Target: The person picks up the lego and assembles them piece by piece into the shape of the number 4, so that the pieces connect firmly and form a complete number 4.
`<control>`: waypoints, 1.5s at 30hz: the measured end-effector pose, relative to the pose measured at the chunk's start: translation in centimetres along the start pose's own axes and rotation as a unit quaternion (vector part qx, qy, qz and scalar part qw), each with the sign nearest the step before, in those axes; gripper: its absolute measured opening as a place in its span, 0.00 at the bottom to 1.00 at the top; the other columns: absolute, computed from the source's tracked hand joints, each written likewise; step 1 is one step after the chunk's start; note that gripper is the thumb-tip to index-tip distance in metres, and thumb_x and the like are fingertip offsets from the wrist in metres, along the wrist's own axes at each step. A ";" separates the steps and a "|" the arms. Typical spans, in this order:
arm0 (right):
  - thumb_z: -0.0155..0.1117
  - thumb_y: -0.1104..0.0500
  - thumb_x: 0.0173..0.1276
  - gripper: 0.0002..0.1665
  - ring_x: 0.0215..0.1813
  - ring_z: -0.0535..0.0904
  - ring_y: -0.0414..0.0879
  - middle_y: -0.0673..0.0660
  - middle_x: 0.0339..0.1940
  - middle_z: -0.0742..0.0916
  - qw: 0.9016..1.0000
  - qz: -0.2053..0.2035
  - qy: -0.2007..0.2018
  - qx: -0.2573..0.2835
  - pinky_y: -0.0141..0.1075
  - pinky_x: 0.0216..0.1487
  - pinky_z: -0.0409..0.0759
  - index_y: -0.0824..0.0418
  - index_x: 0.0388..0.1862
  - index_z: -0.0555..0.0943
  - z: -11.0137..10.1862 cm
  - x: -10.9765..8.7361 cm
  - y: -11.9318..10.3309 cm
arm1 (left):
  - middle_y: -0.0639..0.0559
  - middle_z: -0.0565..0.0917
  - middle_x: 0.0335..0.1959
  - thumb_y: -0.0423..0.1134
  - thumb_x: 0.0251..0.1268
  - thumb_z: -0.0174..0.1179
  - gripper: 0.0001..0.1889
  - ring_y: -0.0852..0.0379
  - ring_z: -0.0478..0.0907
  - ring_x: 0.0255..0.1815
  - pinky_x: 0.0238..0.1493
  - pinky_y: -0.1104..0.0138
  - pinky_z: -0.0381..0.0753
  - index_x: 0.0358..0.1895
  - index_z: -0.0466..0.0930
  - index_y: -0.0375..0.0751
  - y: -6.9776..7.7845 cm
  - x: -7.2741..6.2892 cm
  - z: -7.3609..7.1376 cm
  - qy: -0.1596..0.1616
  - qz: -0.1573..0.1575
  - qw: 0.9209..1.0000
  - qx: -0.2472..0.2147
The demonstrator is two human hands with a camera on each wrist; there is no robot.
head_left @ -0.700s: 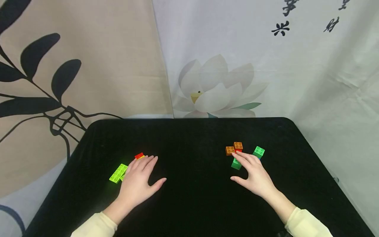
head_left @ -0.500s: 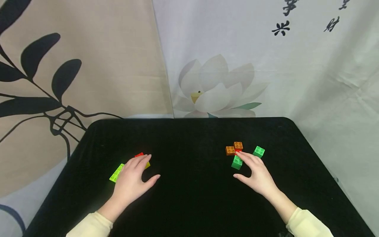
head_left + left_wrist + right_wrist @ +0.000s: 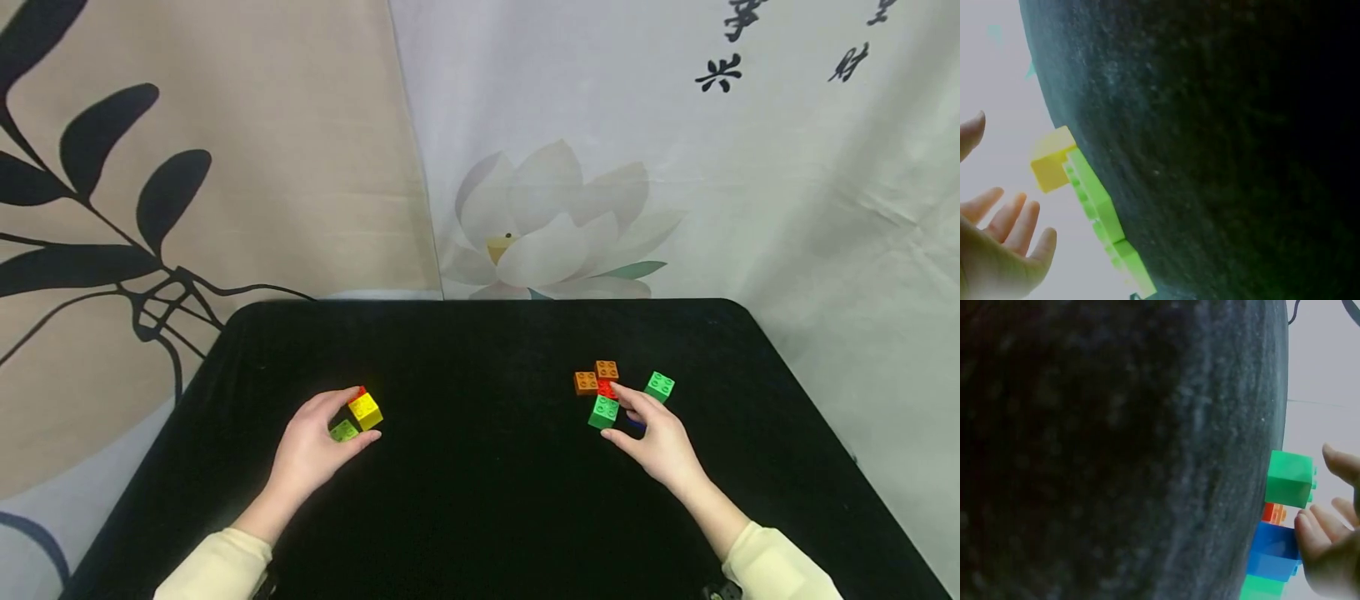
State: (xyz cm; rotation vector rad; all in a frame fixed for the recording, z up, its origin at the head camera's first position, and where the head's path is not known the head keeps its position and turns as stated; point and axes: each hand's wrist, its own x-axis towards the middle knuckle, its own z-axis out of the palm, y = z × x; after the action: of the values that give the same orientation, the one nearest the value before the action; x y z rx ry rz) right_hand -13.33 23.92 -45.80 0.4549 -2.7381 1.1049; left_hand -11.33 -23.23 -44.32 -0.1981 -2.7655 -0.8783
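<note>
My left hand [image 3: 311, 446] is over the left cluster, thumb and fingers parted around a yellow brick [image 3: 366, 411]. A lime brick [image 3: 344, 431] shows between them; a red brick [image 3: 362, 391] peeks out behind the fingertips. In the left wrist view, a gap separates the hand [image 3: 1007, 247] from the yellow brick [image 3: 1052, 162] and the lime bricks [image 3: 1099, 200]. My right hand [image 3: 660, 437] spreads thumb and index finger beside a green brick [image 3: 603, 411] and a red brick [image 3: 607, 389]. Its fingers partly hide a blue brick [image 3: 637, 423], seen better in the right wrist view.
Two orange bricks [image 3: 586, 383] lie behind the red one, and another green brick [image 3: 660, 385] lies to the right. The table [image 3: 480, 500] has a black cloth top. A printed curtain [image 3: 555, 100] hangs behind its far edge.
My left hand has moved left and toward me, uncovering the yellow brick and covering the longer lime one. My right hand has shifted slightly right and toward me, its thumb now close to the green brick.
</note>
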 end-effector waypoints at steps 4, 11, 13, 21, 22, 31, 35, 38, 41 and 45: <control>0.76 0.62 0.59 0.38 0.56 0.80 0.59 0.65 0.61 0.80 1.000 -0.002 0.005 -0.010 0.50 0.53 0.81 0.64 0.68 0.72 0.2 0.1 0.0 | 0.37 0.76 0.61 0.42 0.50 0.77 0.35 0.37 0.72 0.61 0.57 0.40 0.74 0.63 0.75 0.37 -0.7 0.3 0.0 -0.015 -0.020 0.999 -0.033; 0.75 0.64 0.59 0.37 0.56 0.81 0.60 0.67 0.62 0.79 1.000 0.014 -0.004 -0.009 0.50 0.54 0.81 0.64 0.67 0.73 0.5 0.3 -0.1 | 0.37 0.76 0.62 0.41 0.52 0.76 0.34 0.37 0.71 0.63 0.58 0.39 0.73 0.63 0.75 0.37 -1.7 0.7 -0.2 -0.035 -0.039 0.996 -0.069; 0.75 0.64 0.59 0.36 0.56 0.81 0.60 0.67 0.62 0.80 1.000 0.018 -0.007 -0.005 0.49 0.54 0.81 0.65 0.67 0.73 0.6 0.3 -0.2 | 0.37 0.76 0.62 0.40 0.53 0.75 0.33 0.37 0.72 0.62 0.58 0.40 0.73 0.63 0.75 0.37 -1.9 0.8 -0.1 -0.037 -0.039 0.996 -0.072; 0.73 0.64 0.61 0.34 0.57 0.80 0.61 0.69 0.64 0.78 0.998 0.048 -0.029 0.026 0.47 0.54 0.81 0.67 0.66 0.73 1.2 0.3 0.1 | 0.38 0.79 0.59 0.40 0.54 0.74 0.30 0.39 0.76 0.58 0.57 0.42 0.74 0.62 0.76 0.38 -2.5 1.3 0.3 -0.064 -0.061 0.992 -0.087; 0.72 0.64 0.62 0.34 0.57 0.80 0.62 0.69 0.64 0.78 0.998 0.054 -0.032 0.031 0.47 0.54 0.81 0.67 0.66 0.73 1.3 0.3 0.2 | 0.38 0.80 0.58 0.40 0.55 0.74 0.30 0.39 0.77 0.57 0.56 0.42 0.75 0.62 0.77 0.38 -2.5 1.3 0.3 -0.066 -0.064 0.992 -0.087; 0.70 0.63 0.65 0.29 0.56 0.81 0.60 0.69 0.60 0.80 0.992 0.098 -0.036 0.072 0.47 0.53 0.82 0.66 0.64 0.74 1.3 0.3 0.5 | 0.42 0.83 0.54 0.42 0.56 0.74 0.27 0.43 0.79 0.53 0.54 0.45 0.76 0.60 0.79 0.41 -3.5 1.5 0.5 -0.075 -0.096 0.987 -0.103; 0.70 0.62 0.66 0.26 0.56 0.82 0.60 0.70 0.57 0.82 0.990 0.110 -0.035 0.082 0.47 0.53 0.82 0.67 0.61 0.75 1.2 0.3 0.3 | 0.42 0.84 0.53 0.42 0.56 0.74 0.27 0.42 0.80 0.53 0.53 0.46 0.77 0.59 0.80 0.40 -3.5 1.6 0.6 -0.078 -0.095 0.986 -0.111; 0.70 0.61 0.66 0.25 0.56 0.82 0.60 0.69 0.56 0.83 0.988 0.120 -0.036 0.090 0.48 0.54 0.82 0.67 0.60 0.75 1.2 0.3 0.3 | 0.41 0.84 0.52 0.41 0.56 0.74 0.25 0.42 0.80 0.52 0.52 0.47 0.78 0.58 0.81 0.39 -3.3 1.7 0.6 -0.072 -0.092 0.987 -0.109; 0.70 0.62 0.66 0.25 0.56 0.82 0.60 0.68 0.55 0.83 0.987 0.126 -0.037 0.096 0.48 0.55 0.81 0.67 0.59 0.75 1.2 0.3 0.4 | 0.41 0.85 0.52 0.41 0.56 0.74 0.24 0.42 0.81 0.52 0.50 0.48 0.79 0.56 0.82 0.39 -3.3 1.7 0.6 -0.066 -0.094 0.988 -0.105; 0.69 0.63 0.66 0.24 0.55 0.82 0.58 0.66 0.54 0.84 0.985 0.129 -0.044 0.107 0.46 0.55 0.82 0.65 0.59 0.76 1.3 0.2 0.2 | 0.40 0.84 0.54 0.43 0.58 0.73 0.24 0.41 0.80 0.53 0.50 0.48 0.79 0.57 0.82 0.39 -3.1 1.5 0.4 -0.067 -0.104 0.986 -0.107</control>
State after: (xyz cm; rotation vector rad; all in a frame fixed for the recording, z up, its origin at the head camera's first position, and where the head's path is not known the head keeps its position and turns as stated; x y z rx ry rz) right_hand -13.65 23.10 -46.87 0.1802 -2.8251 1.4863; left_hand -13.49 -25.42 -45.96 -0.0020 -2.8485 -1.2608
